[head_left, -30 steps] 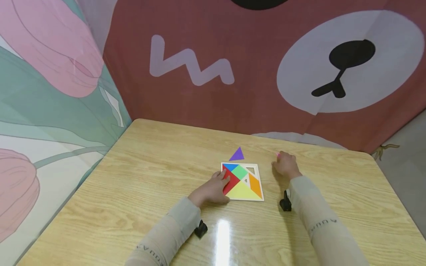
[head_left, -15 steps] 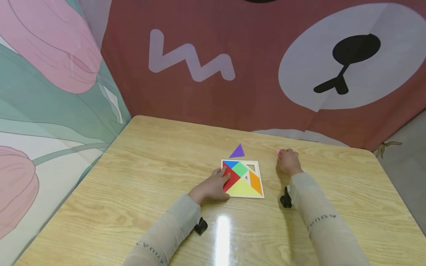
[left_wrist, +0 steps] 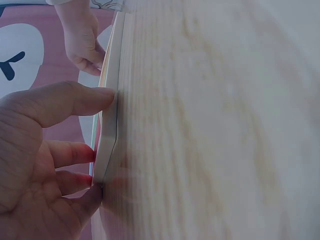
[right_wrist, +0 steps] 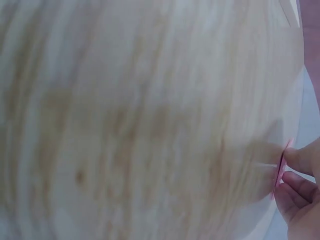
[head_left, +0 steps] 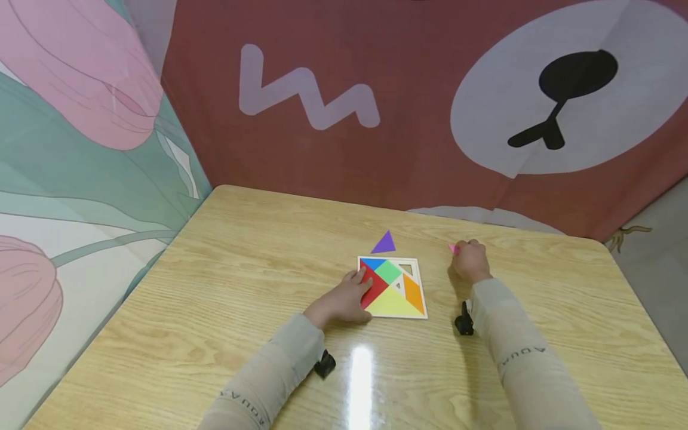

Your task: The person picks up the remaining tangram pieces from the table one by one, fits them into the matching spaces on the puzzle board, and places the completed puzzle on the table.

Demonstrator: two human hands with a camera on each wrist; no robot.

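A square tangram board with a pale frame lies on the table. In it sit a red triangle, a yellow triangle, an orange parallelogram, a green square and a blue triangle. Two triangular slots show bare. My left hand grips the board's near left corner, thumb on the near edge, fingers over the red piece. To the board's right, my right hand pinches a small pink piece between thumb and fingers, low over the table. Its tip shows beside the fingers in the head view.
A purple triangle lies just beyond the board's far edge. The wooden table meets a wall covered in printed fabric at its back. Both wrists carry small black devices.
My right hand has shifted slightly to the right with the pink piece, and more of the piece shows now. The left hand stays on the board. The head view has tilted slightly down.
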